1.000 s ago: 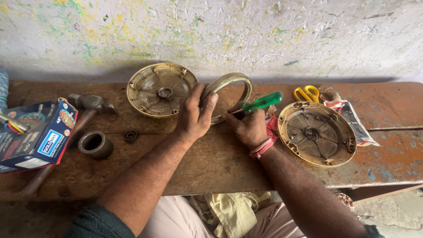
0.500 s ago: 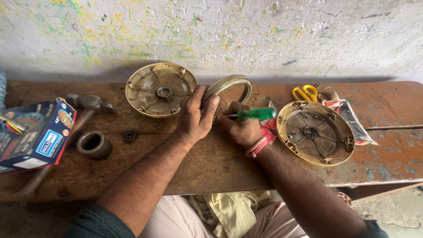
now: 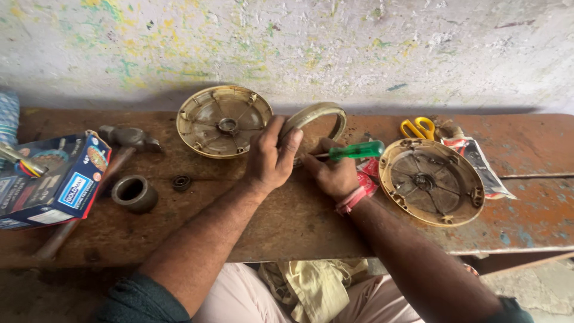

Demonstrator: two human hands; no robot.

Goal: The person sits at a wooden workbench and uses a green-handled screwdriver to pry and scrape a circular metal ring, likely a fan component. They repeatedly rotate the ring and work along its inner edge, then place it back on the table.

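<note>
My left hand (image 3: 272,158) grips the near edge of a tan metal ring (image 3: 323,113) that stands tilted on the wooden bench (image 3: 299,221). My right hand (image 3: 332,173) holds a green-handled screwdriver (image 3: 356,151), its handle lying nearly level and pointing right, its tip at the ring next to my left fingers. A round tan cover plate (image 3: 221,122) lies left of the ring. A second round cover plate (image 3: 431,188) lies to the right of my right hand.
A hammer (image 3: 122,140), a dark metal sleeve (image 3: 134,192) and a small bearing (image 3: 181,182) lie at the left, beside a blue cardboard box (image 3: 51,182). Yellow-handled scissors (image 3: 417,127) and a plastic packet (image 3: 478,164) sit at the right. A painted wall (image 3: 299,48) backs the bench.
The screwdriver handle has dropped from tilted up-right to almost level. My right hand shifted slightly left toward the ring, and my left hand stayed on the ring.
</note>
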